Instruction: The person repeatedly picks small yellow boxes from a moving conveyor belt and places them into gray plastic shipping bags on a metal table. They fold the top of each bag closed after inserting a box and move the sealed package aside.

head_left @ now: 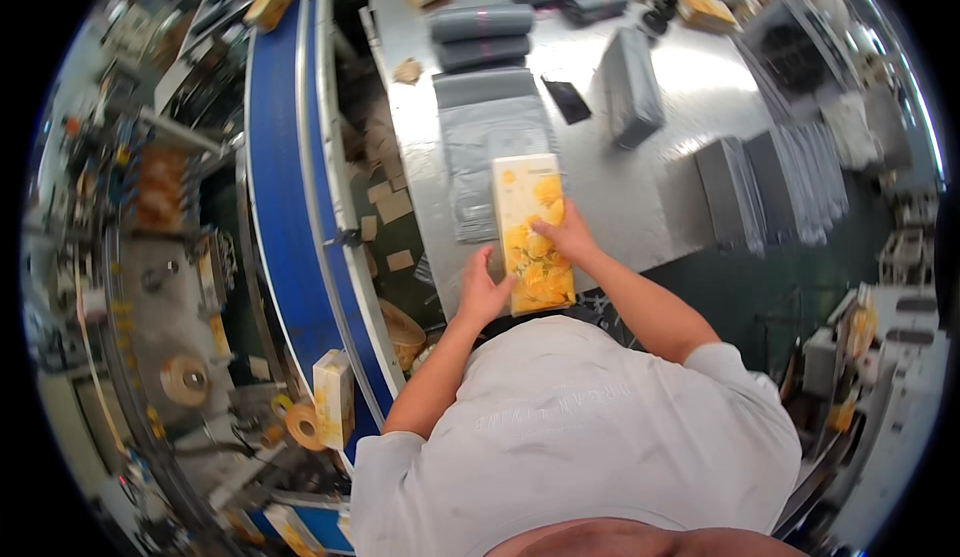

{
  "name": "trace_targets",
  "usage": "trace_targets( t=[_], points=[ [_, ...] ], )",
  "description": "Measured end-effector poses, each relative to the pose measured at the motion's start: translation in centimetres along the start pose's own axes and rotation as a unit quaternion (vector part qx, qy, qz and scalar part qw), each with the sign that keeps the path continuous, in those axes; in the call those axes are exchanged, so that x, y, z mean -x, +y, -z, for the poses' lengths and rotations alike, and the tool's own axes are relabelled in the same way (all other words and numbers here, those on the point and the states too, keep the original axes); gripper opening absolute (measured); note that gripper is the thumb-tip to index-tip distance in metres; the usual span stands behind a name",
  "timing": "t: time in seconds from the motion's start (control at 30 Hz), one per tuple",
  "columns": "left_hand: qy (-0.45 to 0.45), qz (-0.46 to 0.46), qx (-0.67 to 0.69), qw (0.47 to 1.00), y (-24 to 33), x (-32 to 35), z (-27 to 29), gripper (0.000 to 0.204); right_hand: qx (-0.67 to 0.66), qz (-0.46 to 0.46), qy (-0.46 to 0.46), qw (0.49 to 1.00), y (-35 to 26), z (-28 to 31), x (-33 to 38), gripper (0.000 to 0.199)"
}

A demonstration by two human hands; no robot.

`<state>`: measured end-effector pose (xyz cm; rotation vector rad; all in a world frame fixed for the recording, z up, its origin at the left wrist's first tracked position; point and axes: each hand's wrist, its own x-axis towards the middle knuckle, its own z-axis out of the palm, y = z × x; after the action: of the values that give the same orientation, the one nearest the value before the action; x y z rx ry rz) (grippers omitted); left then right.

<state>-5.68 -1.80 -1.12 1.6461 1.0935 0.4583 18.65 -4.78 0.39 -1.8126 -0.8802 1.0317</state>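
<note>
- At the near edge of the steel table [660, 197], a yellow flower-printed box [533, 232] lies lengthwise, its far end overlapping a flat grey mailing bag [490, 137].
- The left hand [482, 292] presses its curled fingers against the box's left side near the close corner.
- The right hand [568, 235] lies on the box's top and right edge, fingers spread and gripping it.
- Rolled grey bags [480, 35] sit farther up the table; stacks of grey bags [770, 187] lie to the right.
- A dark phone [566, 99] lies beyond the bag.
- A blue conveyor belt [285, 207] curves along the left, well apart from the hands.
</note>
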Motion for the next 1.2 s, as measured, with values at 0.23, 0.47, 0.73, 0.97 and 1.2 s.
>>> trace_targets(
  t=[0.23,0.47,0.73,0.97,1.2],
  points=[
    [0.074,0.041,0.153,0.985,2.8,-11.8,0.5,0.089,0.142,0.044,-0.091,0.985,0.7,1.5,1.2,0.053],
    [0.08,0.018,0.243,0.967,1.7,-13.5,1.9,0.095,0.308,0.301,-0.009,0.902,2.6,4.4,-6.3,0.032],
    [-0.1,-0.155,-0.287,0.94,7.6,-15.5,3.2,0.05,0.408,0.247,-0.077,0.876,-1.1,5.5,-7.9,0.069],
    [0.087,-0.092,-0.331,0.935,7.2,-16.5,-1.2,0.074,0.395,0.308,-0.084,0.861,-1.6,6.7,-4.0,0.073],
    [0.003,-0.081,-0.195,0.977,0.2,-9.5,-0.6,0.084,0.15,0.308,0.09,0.935,1.3,4.1,-5.5,0.049]
  ],
)
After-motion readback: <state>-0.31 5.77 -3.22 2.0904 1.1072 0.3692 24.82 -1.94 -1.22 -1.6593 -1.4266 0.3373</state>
